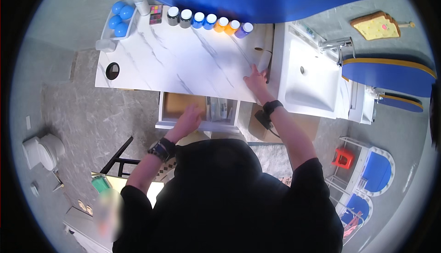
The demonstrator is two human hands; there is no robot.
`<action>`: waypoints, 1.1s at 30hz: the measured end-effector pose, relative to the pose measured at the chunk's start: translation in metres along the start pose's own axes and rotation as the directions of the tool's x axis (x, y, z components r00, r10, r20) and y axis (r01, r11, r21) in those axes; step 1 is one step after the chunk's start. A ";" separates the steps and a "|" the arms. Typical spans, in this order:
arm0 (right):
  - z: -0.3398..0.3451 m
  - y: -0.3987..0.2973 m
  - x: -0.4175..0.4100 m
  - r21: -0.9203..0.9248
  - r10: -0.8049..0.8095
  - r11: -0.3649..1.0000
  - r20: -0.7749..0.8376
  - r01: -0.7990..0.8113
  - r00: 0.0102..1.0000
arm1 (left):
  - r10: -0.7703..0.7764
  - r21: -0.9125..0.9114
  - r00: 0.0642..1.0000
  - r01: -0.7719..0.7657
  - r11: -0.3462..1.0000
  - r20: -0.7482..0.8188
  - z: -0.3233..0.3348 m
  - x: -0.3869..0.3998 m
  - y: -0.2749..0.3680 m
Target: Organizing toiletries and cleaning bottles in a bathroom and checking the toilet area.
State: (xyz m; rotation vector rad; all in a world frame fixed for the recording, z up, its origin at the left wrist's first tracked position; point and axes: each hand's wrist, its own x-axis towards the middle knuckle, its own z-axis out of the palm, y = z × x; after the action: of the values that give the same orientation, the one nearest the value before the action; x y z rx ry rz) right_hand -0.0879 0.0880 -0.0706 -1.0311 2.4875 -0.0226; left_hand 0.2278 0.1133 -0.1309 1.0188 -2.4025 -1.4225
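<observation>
My left hand (188, 119) hovers over the front of a pulled-out drawer (165, 125), its fingers loosely bent and nothing visible in them. Inside the drawer are a brown board-like panel (179, 103) and several clear plastic packets (217, 108). My right hand (256, 80) is at the right end of the white marbled countertop (193, 60), fingers spread. Its fingertips are close to a white roll (264, 59); whether they touch it is unclear. Another white roll (261, 37) lies just behind, beside the sink.
Several paint jars (199, 20) line the counter's back edge, near a colour palette (156, 14), a spray bottle (140, 3) and a tray of blue balls (119, 20). A white sink (311, 74) with a chrome faucet (339, 46) adjoins on the right. Below stands a cardboard box (303, 129).
</observation>
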 end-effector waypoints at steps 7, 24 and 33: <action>0.033 0.049 0.055 0.095 -0.086 0.993 0.175 0.070 0.981 | -0.089 -0.133 0.991 0.076 0.988 -0.099 -0.020 -0.041 0.004; 0.030 -0.045 -0.190 0.538 -0.827 0.558 0.417 0.632 0.376 | -0.548 -0.650 0.816 0.519 0.556 0.184 0.002 -0.017 -0.037; 0.028 0.011 -0.186 0.526 -0.660 0.739 0.436 0.422 0.612 | -0.578 0.103 0.759 0.628 0.771 -0.301 -0.022 0.006 -0.034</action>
State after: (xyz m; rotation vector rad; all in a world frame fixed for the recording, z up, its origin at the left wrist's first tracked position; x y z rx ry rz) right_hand 0.0319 0.2264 -0.0248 -1.3405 1.4317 -0.3049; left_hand 0.2490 0.0834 -0.1485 2.0445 -2.1366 -1.1005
